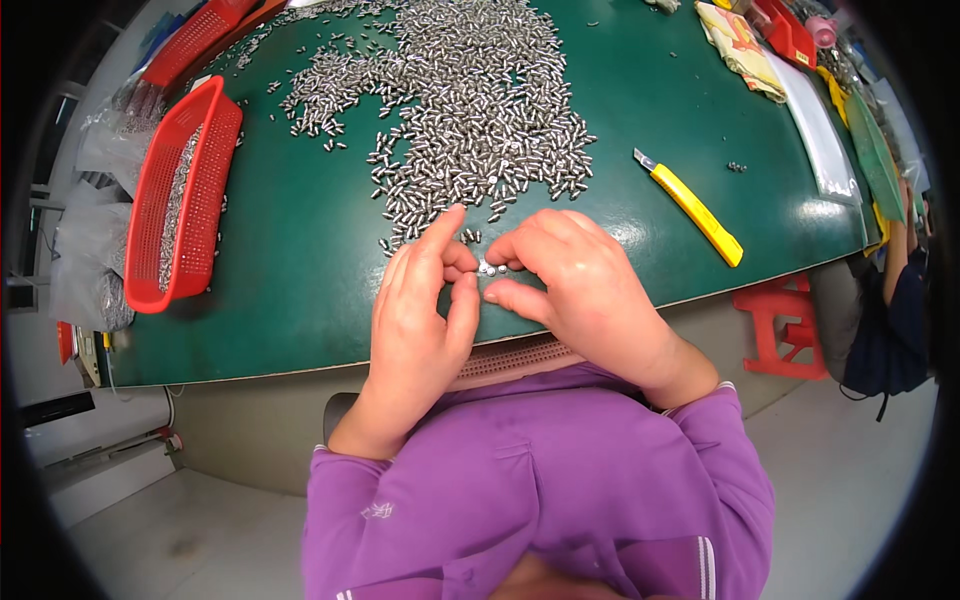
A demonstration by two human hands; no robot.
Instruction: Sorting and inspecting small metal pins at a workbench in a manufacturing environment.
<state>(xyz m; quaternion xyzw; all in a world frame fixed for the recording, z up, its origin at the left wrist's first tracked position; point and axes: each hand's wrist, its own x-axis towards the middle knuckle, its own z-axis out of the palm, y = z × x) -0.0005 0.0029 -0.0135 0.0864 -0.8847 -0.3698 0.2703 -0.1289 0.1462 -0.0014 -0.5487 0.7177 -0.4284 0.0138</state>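
Above the green table near its front edge, my left hand [420,305] and my right hand [585,280] face each other. Between their fingertips is a small cluster of shiny metal pieces [490,268]. My left index finger points up and away, while the thumb and another fingertip come close to the cluster, slightly apart. On the right, index finger and thumb are spread with a gap, the index tip beside the pieces. Just beyond my hands spreads a large heap of small bullet-shaped metal pieces [480,100]. Other fingers of my right hand are partly hidden.
A red perforated basket [150,240] holding more metal pieces stands at the left, beside clear plastic bags [95,235]. A yellow utility knife [700,215] lies to the right, blade out. Farther right are a clear plastic sheet [815,130] and a red stool [782,325].
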